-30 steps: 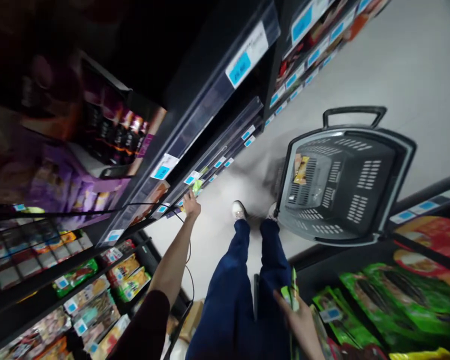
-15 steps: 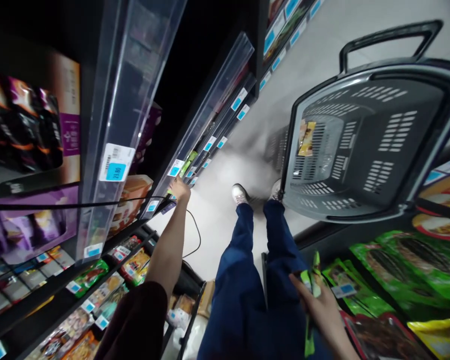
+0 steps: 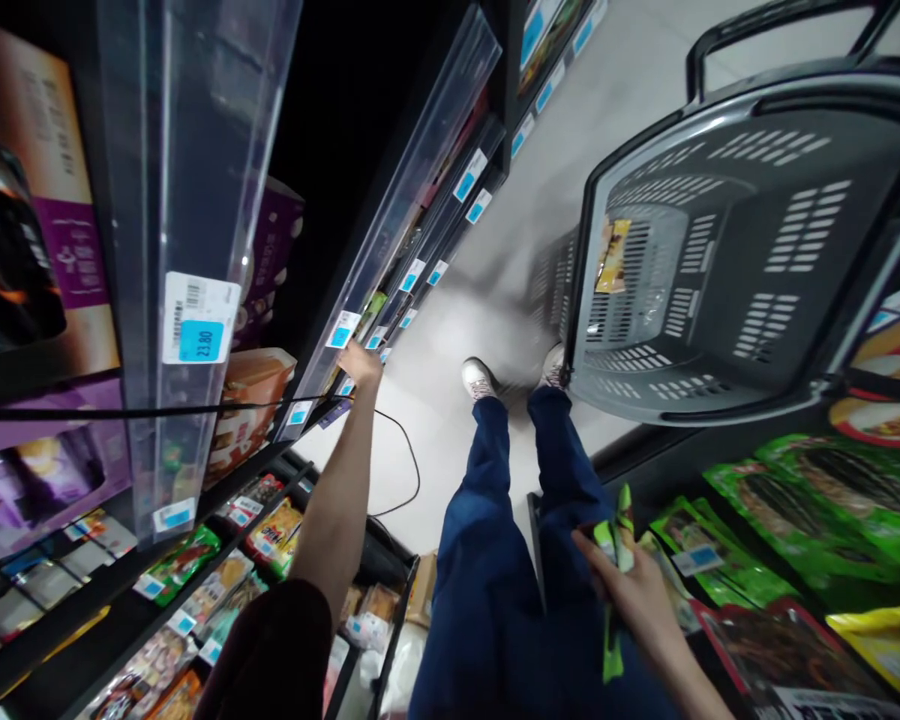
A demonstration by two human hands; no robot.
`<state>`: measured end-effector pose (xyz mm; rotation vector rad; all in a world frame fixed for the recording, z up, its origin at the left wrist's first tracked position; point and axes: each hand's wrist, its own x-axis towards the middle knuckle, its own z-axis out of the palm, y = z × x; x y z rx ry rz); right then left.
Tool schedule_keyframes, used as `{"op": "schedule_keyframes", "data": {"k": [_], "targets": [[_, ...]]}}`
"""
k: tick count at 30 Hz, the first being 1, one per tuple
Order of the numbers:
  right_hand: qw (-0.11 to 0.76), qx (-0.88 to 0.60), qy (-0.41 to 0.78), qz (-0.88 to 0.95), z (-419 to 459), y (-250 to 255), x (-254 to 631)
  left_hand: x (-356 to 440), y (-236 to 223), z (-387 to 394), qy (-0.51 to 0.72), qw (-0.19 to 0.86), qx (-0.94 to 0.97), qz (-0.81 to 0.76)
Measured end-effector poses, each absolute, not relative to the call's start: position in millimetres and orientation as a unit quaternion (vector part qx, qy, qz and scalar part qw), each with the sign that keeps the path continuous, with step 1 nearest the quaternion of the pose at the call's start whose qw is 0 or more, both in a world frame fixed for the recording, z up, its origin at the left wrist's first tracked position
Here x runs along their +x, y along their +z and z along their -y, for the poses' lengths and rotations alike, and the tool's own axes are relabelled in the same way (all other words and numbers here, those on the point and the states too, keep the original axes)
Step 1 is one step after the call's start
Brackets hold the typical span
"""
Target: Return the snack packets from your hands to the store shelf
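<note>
My left hand reaches to the dark shelf on the left, at a clear plastic rail with price tags. Its fingertips go in behind the shelf edge, so I cannot make out whether they grip anything. A green package shows in the shelf just beyond those fingers. Low on the right, my right hand is closed around a few slim green packets, whose ends stick out above and below the fingers. A grey shopping basket stands on the floor to the right, holding a yellow packet.
Green snack bags lie on the right-hand shelf beside my right hand. Packaged foods fill the lower left shelves. A thin black cable loops across near my left forearm. My shoes stand on the pale floor.
My left fingers have gone further behind the shelf edge, and less of the green package shows there. My right hand, still holding the green packets, has shifted slightly. The view has moved a little.
</note>
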<state>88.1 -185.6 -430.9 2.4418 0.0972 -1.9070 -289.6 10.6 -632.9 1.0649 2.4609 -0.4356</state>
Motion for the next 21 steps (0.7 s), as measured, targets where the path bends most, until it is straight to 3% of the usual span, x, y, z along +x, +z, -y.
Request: {"op": "schedule_keyframes", "data": {"k": [5, 8, 12, 21], "targets": [[-0.112, 0.755, -0.644, 0.060, 171.9, -456.5, 65.4, -205.5, -605.1, 64.3, 0.017, 0.359, 0.333, -0.872], [-0.214, 0.725, -0.645, 0.112, 145.6, -479.2, 49.7, -139.8, -591.4, 121.8, 0.082, 0.537, 0.245, -0.803], [-0.282, 0.734, -0.609, 0.103, 123.8, -511.1, 38.2, -72.4, -568.2, 174.6, 0.125, 0.745, 0.137, -0.640], [-0.277, 0.776, -0.567, 0.025, 134.7, -530.9, 54.5, -71.9, -538.5, 169.8, 0.109, 0.815, 0.156, -0.547]]}}
